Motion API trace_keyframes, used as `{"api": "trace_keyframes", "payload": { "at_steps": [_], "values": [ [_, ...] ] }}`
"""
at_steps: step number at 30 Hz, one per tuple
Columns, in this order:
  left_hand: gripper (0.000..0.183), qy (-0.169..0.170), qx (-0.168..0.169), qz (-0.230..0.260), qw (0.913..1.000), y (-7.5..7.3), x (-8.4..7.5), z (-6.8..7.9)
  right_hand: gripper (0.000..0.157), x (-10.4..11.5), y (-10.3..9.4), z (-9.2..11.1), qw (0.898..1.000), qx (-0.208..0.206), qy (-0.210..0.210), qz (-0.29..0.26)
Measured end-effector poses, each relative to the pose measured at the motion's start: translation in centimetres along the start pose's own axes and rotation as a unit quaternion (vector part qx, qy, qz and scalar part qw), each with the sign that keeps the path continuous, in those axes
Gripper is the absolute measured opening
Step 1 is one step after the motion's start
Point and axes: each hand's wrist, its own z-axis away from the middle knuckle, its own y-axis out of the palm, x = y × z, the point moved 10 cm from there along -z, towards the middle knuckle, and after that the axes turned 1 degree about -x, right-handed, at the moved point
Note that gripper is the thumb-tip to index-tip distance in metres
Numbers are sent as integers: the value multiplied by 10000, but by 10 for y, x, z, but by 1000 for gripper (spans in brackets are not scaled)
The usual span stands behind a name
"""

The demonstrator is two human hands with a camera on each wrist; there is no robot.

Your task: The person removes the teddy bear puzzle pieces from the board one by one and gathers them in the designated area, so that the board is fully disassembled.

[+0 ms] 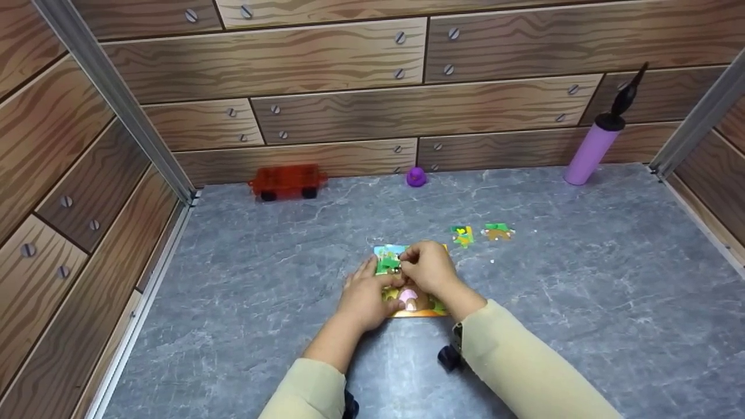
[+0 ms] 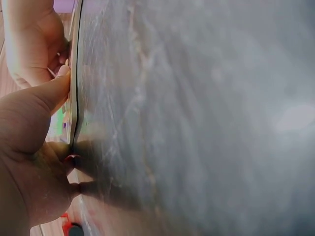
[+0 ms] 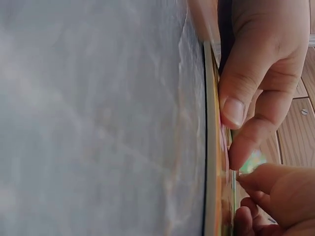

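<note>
A small picture jigsaw puzzle (image 1: 419, 313) with a brown figure and an orange lower edge lies on the grey table beneath both hands. My left hand (image 1: 366, 297) rests spread on its left side, its thumb (image 2: 56, 88) near the front edge. Over the puzzle's upper part, my right hand (image 1: 430, 270) bends its fingertips together and pinches a small puzzle piece, mostly hidden by the fingers. A blurred green piece (image 3: 253, 162) shows between the hands in the right wrist view. To the right lie a green-yellow puzzle piece (image 1: 463, 235) and a green-brown piece (image 1: 498, 231).
At the back stand a red toy wagon (image 1: 288, 181) on the left and a purple rubber duck (image 1: 416, 177) in the middle. A purple hand pump (image 1: 592, 152) stands back right. Wood-patterned walls (image 1: 337, 58) border the table (image 1: 279, 250).
</note>
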Motion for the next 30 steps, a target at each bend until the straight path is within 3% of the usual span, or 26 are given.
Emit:
{"api": "trace_keyframes", "payload": {
  "at_steps": [5,12,19,24,30],
  "values": [
    [37,-20,-14,45,10000,-1,0,1,4,0,2,-1,9997,164,-2,165],
    [31,51,-93,32,9999,-1,0,1,13,4,7,-1,9986,330,-208,350],
    [35,42,-59,24,10000,-2,1,0,12,10,12,0,9946,499,-359,840],
    [36,37,-65,44,10000,-2,1,1,12,16,9,3,9909,396,-693,1085],
    [40,97,-138,92,9998,-3,0,1,15,17,-10,3,9914,108,-913,937]
  ]
}}
